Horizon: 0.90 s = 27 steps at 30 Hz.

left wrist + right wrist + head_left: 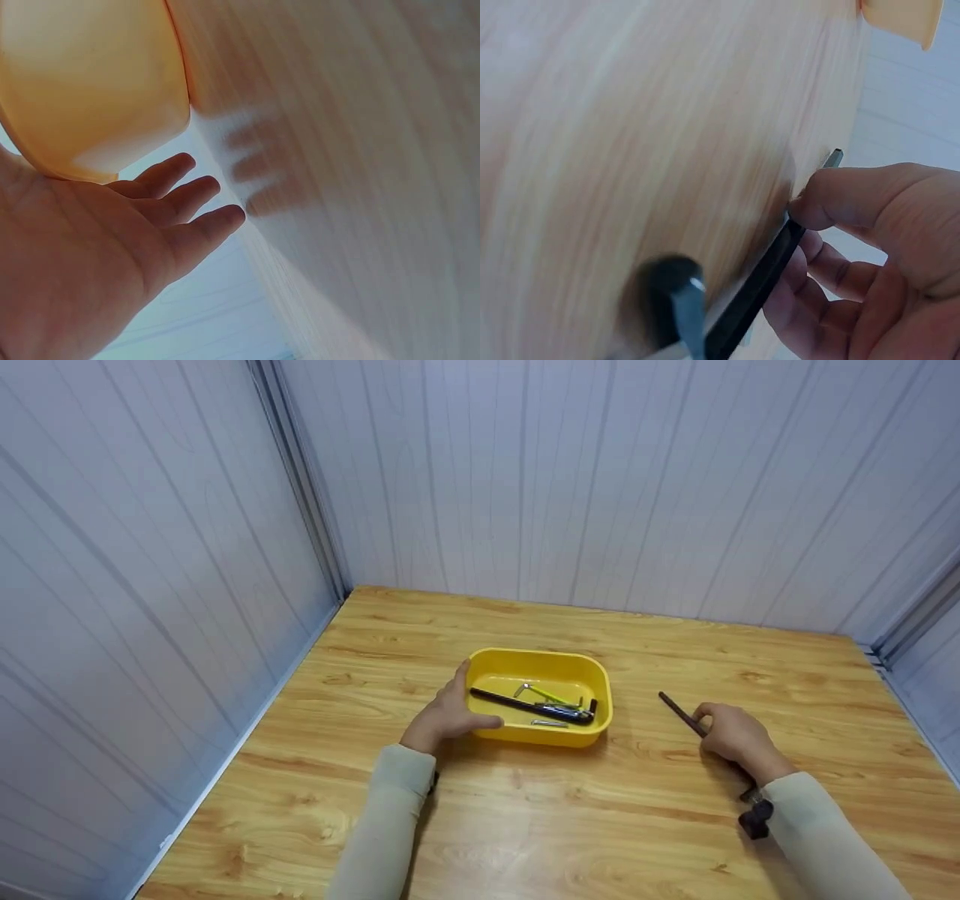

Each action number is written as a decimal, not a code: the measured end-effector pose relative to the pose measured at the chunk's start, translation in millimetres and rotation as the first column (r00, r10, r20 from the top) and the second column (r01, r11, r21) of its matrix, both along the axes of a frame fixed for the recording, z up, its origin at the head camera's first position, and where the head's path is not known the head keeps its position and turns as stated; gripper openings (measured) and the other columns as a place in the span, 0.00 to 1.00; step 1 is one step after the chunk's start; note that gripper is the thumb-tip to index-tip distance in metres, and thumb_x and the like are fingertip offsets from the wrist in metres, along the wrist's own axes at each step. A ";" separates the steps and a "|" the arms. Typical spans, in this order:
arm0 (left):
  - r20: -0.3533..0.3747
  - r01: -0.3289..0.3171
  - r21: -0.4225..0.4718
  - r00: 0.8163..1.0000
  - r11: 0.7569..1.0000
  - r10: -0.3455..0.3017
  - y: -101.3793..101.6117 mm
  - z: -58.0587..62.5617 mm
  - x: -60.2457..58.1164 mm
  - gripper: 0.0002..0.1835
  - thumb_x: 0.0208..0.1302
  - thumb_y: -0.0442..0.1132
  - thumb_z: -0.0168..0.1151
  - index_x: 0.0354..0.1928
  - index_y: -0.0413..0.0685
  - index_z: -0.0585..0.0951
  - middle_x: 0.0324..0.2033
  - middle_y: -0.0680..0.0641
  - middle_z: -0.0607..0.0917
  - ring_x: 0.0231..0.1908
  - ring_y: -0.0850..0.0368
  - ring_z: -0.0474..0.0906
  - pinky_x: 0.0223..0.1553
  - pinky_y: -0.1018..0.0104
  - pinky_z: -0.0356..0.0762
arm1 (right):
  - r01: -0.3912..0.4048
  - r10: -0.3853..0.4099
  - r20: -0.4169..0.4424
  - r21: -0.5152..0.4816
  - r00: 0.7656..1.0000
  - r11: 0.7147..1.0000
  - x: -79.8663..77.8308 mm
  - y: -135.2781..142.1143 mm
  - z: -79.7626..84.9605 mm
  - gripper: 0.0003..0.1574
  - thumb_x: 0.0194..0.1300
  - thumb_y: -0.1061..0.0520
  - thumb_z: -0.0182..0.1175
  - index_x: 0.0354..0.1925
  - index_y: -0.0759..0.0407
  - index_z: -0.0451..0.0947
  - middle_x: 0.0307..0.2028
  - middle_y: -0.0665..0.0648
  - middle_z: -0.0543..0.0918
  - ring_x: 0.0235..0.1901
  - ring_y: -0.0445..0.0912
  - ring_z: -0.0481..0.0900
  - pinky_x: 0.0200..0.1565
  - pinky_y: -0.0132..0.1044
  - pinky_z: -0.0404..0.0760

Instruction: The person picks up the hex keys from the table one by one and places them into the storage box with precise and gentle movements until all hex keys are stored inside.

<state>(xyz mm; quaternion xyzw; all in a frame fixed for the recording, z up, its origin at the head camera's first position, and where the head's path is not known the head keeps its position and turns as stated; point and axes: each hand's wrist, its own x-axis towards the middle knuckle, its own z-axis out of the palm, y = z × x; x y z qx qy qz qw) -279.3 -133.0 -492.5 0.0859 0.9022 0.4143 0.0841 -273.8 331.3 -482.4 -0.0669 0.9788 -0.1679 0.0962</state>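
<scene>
A yellow plastic tray point(540, 739) stands on the table with several tools inside. Among them are a long black wrench with a bent end point(517, 703), a hex key with a yellow-green sleeve point(541, 693) and small silver keys point(550, 724). My left hand point(450, 712) spans the tray's left end, thumb over the front rim; in the left wrist view three extended fingers point(206, 229) point past the tray's side. Right of the tray, my right hand point(739, 739) pinches a long black L-shaped wrench point(761, 277) between thumb and fingers. Its rounded black end point(671, 277) lies low near the tabletop.
A wood-grain table point(510, 825) lies under everything. White panelled walls point(570, 495) rise behind it and on the left point(135, 585), with a metal corner post point(300, 480) at the back left. Another wall edge point(919, 615) borders the right.
</scene>
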 end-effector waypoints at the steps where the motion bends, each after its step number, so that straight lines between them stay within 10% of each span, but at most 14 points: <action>1: 0.000 -0.001 -0.002 1.000 1.000 0.001 -0.1 0.0 0.2 0.69 0.42 0.63 0.74 0.77 0.56 0.36 0.75 0.41 0.52 0.73 0.43 0.50 0.70 0.44 0.54 | -0.002 0.002 0.002 -0.002 1.000 1.000 0.1 -0.6 0.9 0.27 0.51 0.67 0.57 0.53 0.62 0.77 0.33 0.61 0.83 0.23 0.48 0.67 0.24 0.39 0.63; 13: -0.008 -0.017 -0.017 1.000 1.000 0.017 0.0 -0.1 1.0 0.69 0.42 0.61 0.75 0.77 0.56 0.37 0.74 0.41 0.54 0.72 0.41 0.52 0.69 0.44 0.56 | -0.023 0.024 -0.084 0.005 0.996 1.000 0.0 -13.8 11.1 0.22 0.59 0.61 0.62 0.53 0.60 0.78 0.38 0.64 0.84 0.32 0.53 0.81 0.30 0.47 0.77; 27: 0.012 -0.013 -0.029 1.000 1.000 0.013 -0.3 -0.1 -0.1 0.68 0.43 0.63 0.73 0.77 0.60 0.36 0.75 0.43 0.51 0.73 0.41 0.50 0.68 0.42 0.57 | -0.044 0.038 -0.175 -0.026 0.984 0.999 -1.9 -26.0 26.9 0.21 0.57 0.64 0.59 0.50 0.62 0.78 0.34 0.61 0.83 0.27 0.48 0.77 0.24 0.39 0.70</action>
